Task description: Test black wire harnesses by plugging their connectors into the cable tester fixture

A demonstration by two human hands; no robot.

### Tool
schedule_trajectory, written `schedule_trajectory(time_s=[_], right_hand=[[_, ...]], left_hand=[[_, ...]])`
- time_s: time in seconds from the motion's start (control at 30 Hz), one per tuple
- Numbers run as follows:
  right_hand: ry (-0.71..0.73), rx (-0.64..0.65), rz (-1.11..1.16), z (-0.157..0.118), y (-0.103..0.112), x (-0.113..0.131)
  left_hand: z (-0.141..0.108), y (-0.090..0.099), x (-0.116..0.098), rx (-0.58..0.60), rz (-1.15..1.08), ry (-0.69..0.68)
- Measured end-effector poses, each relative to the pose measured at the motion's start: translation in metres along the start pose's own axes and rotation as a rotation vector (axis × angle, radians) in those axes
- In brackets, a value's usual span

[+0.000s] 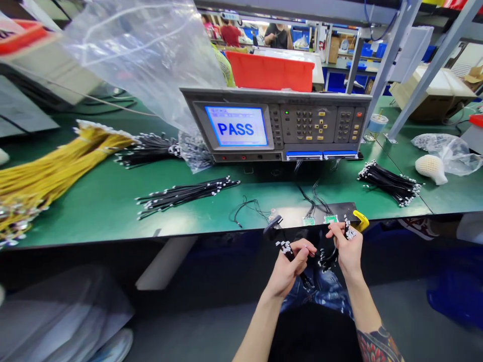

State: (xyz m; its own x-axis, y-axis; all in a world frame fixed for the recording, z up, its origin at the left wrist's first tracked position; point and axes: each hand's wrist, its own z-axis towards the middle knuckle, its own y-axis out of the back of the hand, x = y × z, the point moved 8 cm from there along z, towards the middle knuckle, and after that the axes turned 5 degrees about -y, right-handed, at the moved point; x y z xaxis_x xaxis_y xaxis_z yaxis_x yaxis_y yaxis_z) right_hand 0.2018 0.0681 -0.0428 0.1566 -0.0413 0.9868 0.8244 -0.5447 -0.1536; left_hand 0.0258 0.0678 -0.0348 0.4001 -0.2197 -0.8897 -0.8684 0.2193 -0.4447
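Note:
My left hand is closed around a bundle of black cables whose white connectors stick out past the thumb side. Another bunch of black cables with white connectors is gripped in my right hand. Both hands are held over my lap, just off the bench edge. Just beyond them, two small green circuit boards sit on a fixture at the edge, with black wires leading up to a tester. Its screen reads PASS. Some cable ends hang between the hands.
On the green bench lie yellow cables, a black cable bundle and another at right. A yellow hook-shaped part and a black knob-like piece flank the fixture. A plastic bag hangs at upper left.

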Motion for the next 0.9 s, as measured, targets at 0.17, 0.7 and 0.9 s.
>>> schedule_trajectory(time_s=[0.17,0.7,0.9], right_hand=[[-0.012,-0.034,0.05,-0.003,-0.001,-0.002],[-0.131,0.004,0.09,-0.005,0.044,-0.011],[-0.123,0.009,0.077,-0.01,0.046,-0.011]], left_hand=[[0.01,-0.011,0.005,-0.021,0.056,0.043],[0.024,0.008,-0.008,-0.362,0.398,-0.227],[0.022,0.005,-0.013,-0.404,0.439,-0.26]])
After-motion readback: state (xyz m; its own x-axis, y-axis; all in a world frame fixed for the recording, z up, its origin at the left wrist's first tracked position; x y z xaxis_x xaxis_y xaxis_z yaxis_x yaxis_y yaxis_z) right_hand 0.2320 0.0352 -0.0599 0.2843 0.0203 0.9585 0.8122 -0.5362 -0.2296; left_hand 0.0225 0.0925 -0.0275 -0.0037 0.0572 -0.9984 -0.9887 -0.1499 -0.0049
